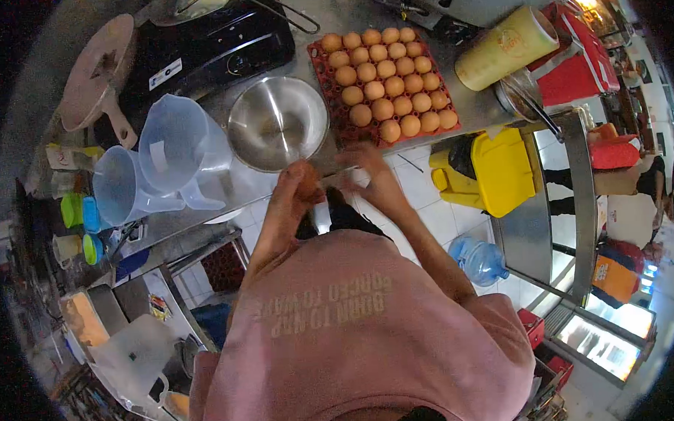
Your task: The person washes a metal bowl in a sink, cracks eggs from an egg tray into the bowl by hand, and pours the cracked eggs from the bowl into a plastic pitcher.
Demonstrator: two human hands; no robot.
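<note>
A brown egg (305,183) sits in the closed fingers of my left hand (283,201), just below the near rim of a steel mixing bowl (247,150). To the right, my right hand (373,181) is near the front edge of the counter, its fingers apart and somewhat blurred, with nothing seen in them. Beyond it lies a red egg tray (325,81) filled with rows of brown eggs (393,85). No contents can be made out in the shiny bowl.
Left of the bowl stand two translucent plastic jugs (177,138), a pan (98,78) and a black stove (220,51). A pale yellow cylinder (506,47) leans at the right. A yellow bin (505,173) and a water bottle (478,262) stand below the counter.
</note>
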